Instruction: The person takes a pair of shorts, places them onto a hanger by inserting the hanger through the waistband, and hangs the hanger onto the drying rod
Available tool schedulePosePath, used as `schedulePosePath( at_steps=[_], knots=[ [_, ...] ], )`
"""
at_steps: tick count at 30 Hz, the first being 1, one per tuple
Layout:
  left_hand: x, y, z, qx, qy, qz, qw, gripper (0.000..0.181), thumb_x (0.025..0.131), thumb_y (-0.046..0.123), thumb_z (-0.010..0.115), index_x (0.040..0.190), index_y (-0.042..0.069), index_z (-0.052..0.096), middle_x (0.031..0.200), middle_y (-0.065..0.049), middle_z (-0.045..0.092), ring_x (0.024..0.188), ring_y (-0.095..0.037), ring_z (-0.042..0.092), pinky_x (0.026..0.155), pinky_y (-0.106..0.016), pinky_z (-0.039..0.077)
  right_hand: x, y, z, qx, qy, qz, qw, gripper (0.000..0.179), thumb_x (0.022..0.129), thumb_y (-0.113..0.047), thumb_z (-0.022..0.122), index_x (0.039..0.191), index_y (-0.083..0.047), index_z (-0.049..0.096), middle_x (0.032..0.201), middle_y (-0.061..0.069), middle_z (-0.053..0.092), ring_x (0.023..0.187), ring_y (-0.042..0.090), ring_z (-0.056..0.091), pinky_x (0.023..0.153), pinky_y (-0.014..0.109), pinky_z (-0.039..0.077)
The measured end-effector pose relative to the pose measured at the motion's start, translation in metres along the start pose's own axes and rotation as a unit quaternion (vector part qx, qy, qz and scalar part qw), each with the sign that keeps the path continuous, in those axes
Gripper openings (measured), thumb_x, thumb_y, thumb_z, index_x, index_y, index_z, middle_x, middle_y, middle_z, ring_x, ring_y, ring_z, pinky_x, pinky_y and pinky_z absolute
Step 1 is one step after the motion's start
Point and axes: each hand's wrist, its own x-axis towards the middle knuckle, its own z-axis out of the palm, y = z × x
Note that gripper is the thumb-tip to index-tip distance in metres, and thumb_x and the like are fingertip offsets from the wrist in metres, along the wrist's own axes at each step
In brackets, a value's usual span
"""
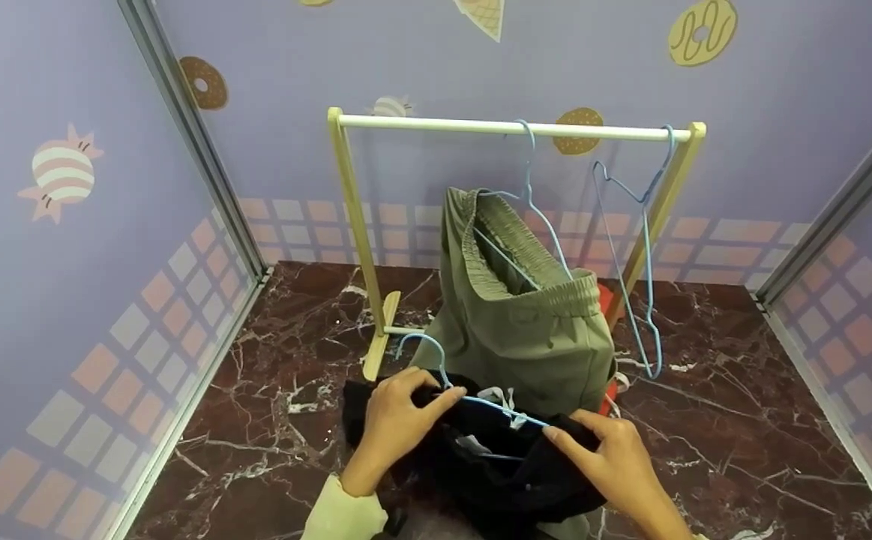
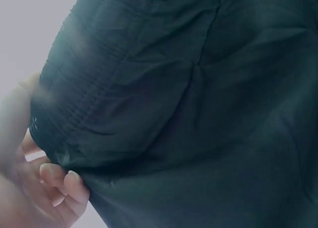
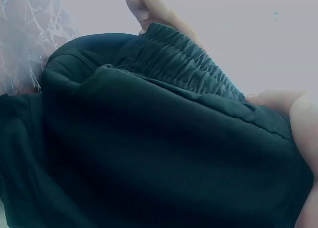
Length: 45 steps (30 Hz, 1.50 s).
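A pair of black pants (image 1: pixel 525 487) with a gathered elastic waistband (image 3: pixel 184 59) is held up between both hands, low in the head view. A light blue hanger (image 1: pixel 492 406) lies in the waist opening, its hook rising on the left. My left hand (image 1: pixel 398 412) pinches the hanger and waistband near the hook's base. In the left wrist view, its curled fingers (image 2: pixel 74 186) grip the dark cloth. My right hand (image 1: pixel 615 457) grips the waistband at the right end of the hanger, thumb on top. The hanger's lower bar is mostly hidden inside the pants.
A small rack (image 1: pixel 436 124) stands behind the hands. Olive green pants (image 1: pixel 533 345) hang from it on a blue hanger. An unloaded blue hanger (image 1: pixel 647 262) hangs at its right end. Something red (image 1: pixel 609 397) shows behind the olive pants. Marbled floor (image 1: pixel 271 420) lies between walls.
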Motion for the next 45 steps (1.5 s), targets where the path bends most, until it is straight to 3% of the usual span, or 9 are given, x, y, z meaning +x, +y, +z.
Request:
schedulePosePath(
  at_steps=[13, 20, 25, 34, 38, 42, 45],
  knots=[
    [-0.002, -0.008, -0.005, 0.015, -0.008, -0.008, 0.9998, 0.039, 0.075, 0.063, 0.071, 0.073, 0.025, 0.062, 0.073, 0.015, 0.059, 0.072, -0.006, 0.061, 0.067, -0.028, 0.049, 0.0, 0.004, -0.015, 0.009, 0.005, 0.028, 0.9995, 0.038, 0.084, -0.035, 0.075, 0.06, -0.027, 0.046, 0.052, -0.014, 0.031, 0.044, -0.001, 0.03, 0.046, 0.02, 0.031],
    [-0.002, -0.014, -0.009, 0.004, -0.001, -0.011, 0.9999, 0.028, 0.074, 0.048, 0.08, 0.074, 0.025, 0.064, 0.075, 0.014, 0.061, 0.072, -0.007, 0.063, 0.067, -0.029, 0.049, 0.001, 0.005, -0.018, 0.008, 0.024, 0.022, 0.9994, 0.025, 0.082, -0.029, 0.077, 0.067, -0.033, 0.058, 0.055, -0.015, 0.042, 0.045, 0.0, 0.036, 0.047, 0.021, 0.034],
    [-0.001, -0.016, -0.01, 0.002, 0.006, -0.01, 0.9999, 0.026, 0.074, 0.047, 0.079, 0.073, 0.026, 0.064, 0.074, 0.015, 0.061, 0.07, -0.007, 0.063, 0.065, -0.027, 0.048, 0.0, 0.006, -0.02, 0.021, 0.022, 0.027, 0.9992, 0.022, 0.083, -0.03, 0.077, 0.069, -0.031, 0.06, 0.054, -0.014, 0.042, 0.045, 0.002, 0.038, 0.048, 0.021, 0.035],
    [0.001, -0.014, -0.01, -0.002, 0.031, -0.003, 0.9995, 0.032, 0.073, 0.049, 0.08, 0.067, 0.025, 0.06, 0.069, 0.015, 0.058, 0.061, -0.005, 0.057, 0.06, -0.024, 0.044, 0.0, 0.006, -0.024, 0.061, -0.029, 0.021, 0.9975, 0.021, 0.086, -0.025, 0.074, 0.072, -0.028, 0.058, 0.057, -0.012, 0.042, 0.049, 0.001, 0.04, 0.052, 0.021, 0.038],
    [0.002, -0.013, -0.012, -0.004, 0.023, -0.004, 0.9997, 0.035, 0.073, 0.051, 0.08, 0.064, 0.025, 0.057, 0.065, 0.016, 0.053, 0.056, -0.002, 0.048, 0.058, -0.022, 0.041, 0.0, 0.006, -0.025, 0.051, -0.062, 0.005, 0.9968, 0.02, 0.087, -0.028, 0.072, 0.074, -0.03, 0.057, 0.057, -0.014, 0.039, 0.05, -0.001, 0.039, 0.052, 0.021, 0.039],
    [0.002, -0.011, -0.012, 0.005, 0.02, -0.002, 0.9998, 0.036, 0.072, 0.051, 0.08, 0.063, 0.025, 0.056, 0.064, 0.016, 0.052, 0.056, -0.001, 0.049, 0.058, -0.023, 0.043, 0.0, 0.006, -0.024, 0.028, -0.079, -0.009, 0.9964, 0.021, 0.088, -0.033, 0.07, 0.073, -0.03, 0.055, 0.058, -0.016, 0.033, 0.051, -0.002, 0.035, 0.054, 0.02, 0.037],
    [0.002, -0.009, -0.011, 0.015, 0.02, 0.004, 0.9997, 0.036, 0.072, 0.049, 0.081, 0.062, 0.025, 0.055, 0.063, 0.016, 0.051, 0.056, -0.002, 0.049, 0.058, -0.024, 0.043, 0.001, 0.006, -0.022, 0.017, -0.086, -0.025, 0.9958, 0.014, 0.089, -0.035, 0.068, 0.078, -0.031, 0.06, 0.06, -0.018, 0.04, 0.054, -0.003, 0.039, 0.057, 0.021, 0.04]
  ],
)
